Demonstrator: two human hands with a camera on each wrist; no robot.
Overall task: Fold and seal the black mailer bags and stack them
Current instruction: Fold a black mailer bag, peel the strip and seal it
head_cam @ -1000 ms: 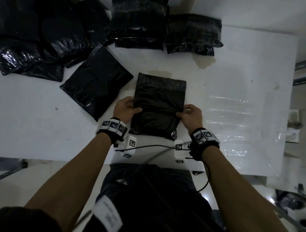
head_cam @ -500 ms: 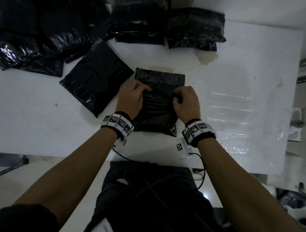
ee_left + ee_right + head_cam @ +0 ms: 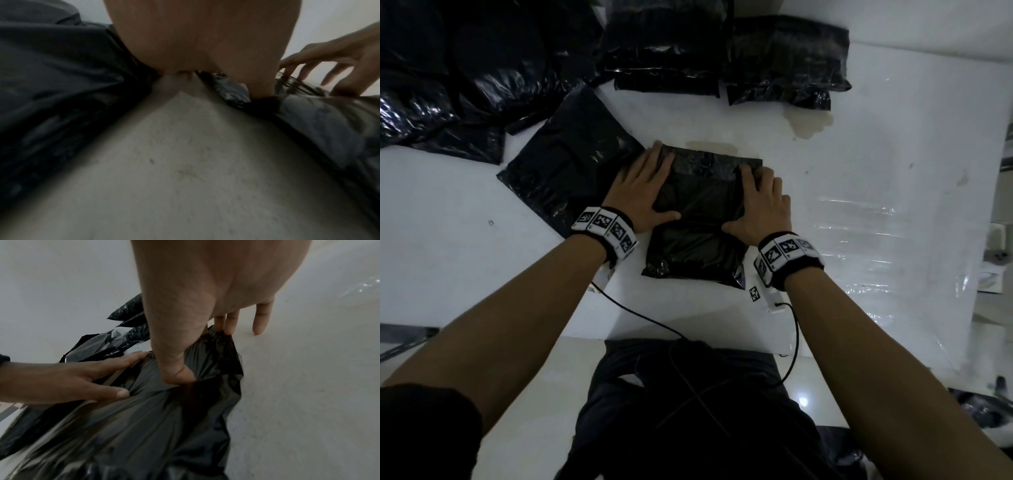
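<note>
Spanning most of the head view: flat white counter [image 3: 859, 178], with a brownish stain at the far middle and a clear plastic sheet [image 3: 859, 240] lying glossy on its right part.

Far left: loose heap of crumpled glossy black mailer bags [image 3: 465, 68]. Far middle: two stacks of folded black mailer bags, left stack [image 3: 664, 51] and right stack [image 3: 787, 61], side by side and touching or nearly so.

One flat unfolded black mailer bag [image 3: 565, 164] lies at an angle left of centre, its right corner under or against the left hand.

Centre, near the counter's front edge: the black mailer bag being worked [image 3: 695, 233], lying flat on the counter, its top flap folded down over the body. Body looks puffy and wrinkled; lower right corner slightly lifted.

Left hand [image 3: 643, 192] lies palm down on the bag's left side, fingers straight and spread flat, reaching the flap's upper left corner, thumb pointing inward across the bag. Nothing grasped, just pressing.

Right hand [image 3: 760, 205] mirrors it on the right side: fingers extended flat over the flap's right end, thumb pressed into the plastic. Right wrist view confirms: thumb dents the film, fingertips at the bag's far edge, little finger on the bare counter. Not gripping.

Both wrists wear black bands with white coded marker tiles; a thin black cable [image 3: 654, 318] runs off the front counter edge.
</note>
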